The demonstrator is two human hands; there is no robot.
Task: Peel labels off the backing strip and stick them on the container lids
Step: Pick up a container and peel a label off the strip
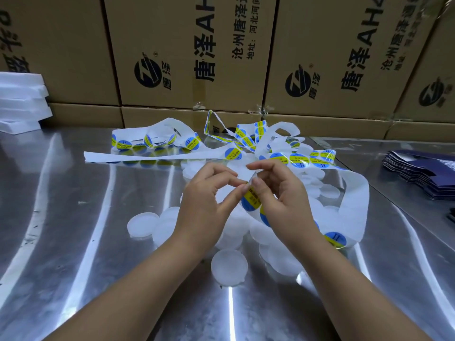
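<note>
While both hands meet above the middle of the table (98, 267), the left hand (209, 193) pinches the white backing strip (354, 193) between thumb and forefinger, its other fingers loosely curled. The right hand (280, 190) has its grip pressed on the top edge of 1 round blue-and-yellow label (251, 201), thumb in front and fingers curled behind. That label hangs between the 2 hands, just below their fingertips. Whether it is free of the strip is hard to tell, since the fingers cover its upper edge. From the hands the strip loops out to the right and back under the right wrist, carrying more labels. Other lengths of it lie tangled farther back on the table, some bare, some with labels on. Translucent white lids (280, 257) are heaped on the table under and around the hands. 1 lid (229, 267) lies apart, nearest the camera between the forearms. Cardboard boxes (187, 45) with printed logos are stacked along the back. White foam sheets (22, 102) sit at far left, and a stack of dark blue flat packs (423, 175) at far right.
</note>
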